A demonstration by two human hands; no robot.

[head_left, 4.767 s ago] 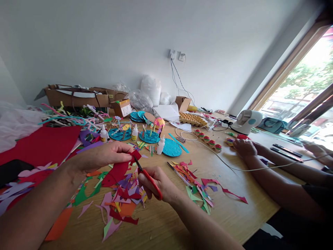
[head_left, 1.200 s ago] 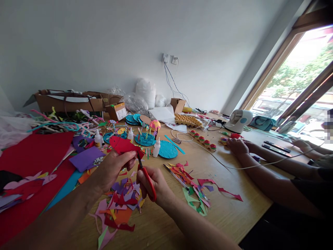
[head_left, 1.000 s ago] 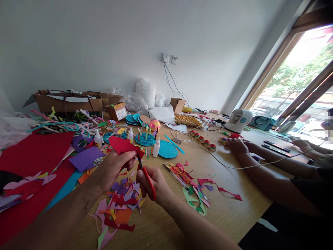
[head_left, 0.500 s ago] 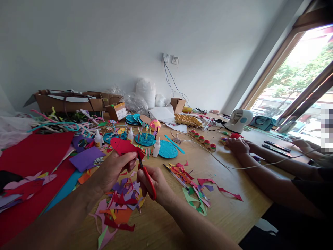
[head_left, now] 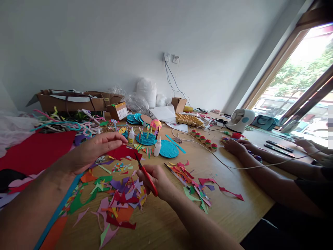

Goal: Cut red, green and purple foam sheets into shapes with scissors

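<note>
My left hand (head_left: 100, 147) hovers over the left part of the table, palm down and fingers stretched out. A red paper piece (head_left: 123, 153) shows just beyond and below its fingers, partly hidden, apparently lying on the table. My right hand (head_left: 157, 180) grips red-handled scissors (head_left: 148, 180), their dark blades pointing up and left beside the red paper. Coloured paper scraps (head_left: 125, 205) lie in a heap beneath and between both hands. White glue bottles (head_left: 157, 147) stand past the red paper, beside a blue disc (head_left: 168, 148).
Large red sheets (head_left: 44, 149) cover the left side. Pipe cleaners (head_left: 70, 123) and cardboard boxes (head_left: 70, 102) stand behind them. A pen (head_left: 174, 173) lies among scraps at centre right. Another person's hands (head_left: 235, 146) work at the right, near a white fan (head_left: 239, 119) and a cable (head_left: 234, 168).
My left hand has let go of the red paper and spread its fingers, moving slightly up and left. The scissors have left the paper's edge but stay in my right hand.
</note>
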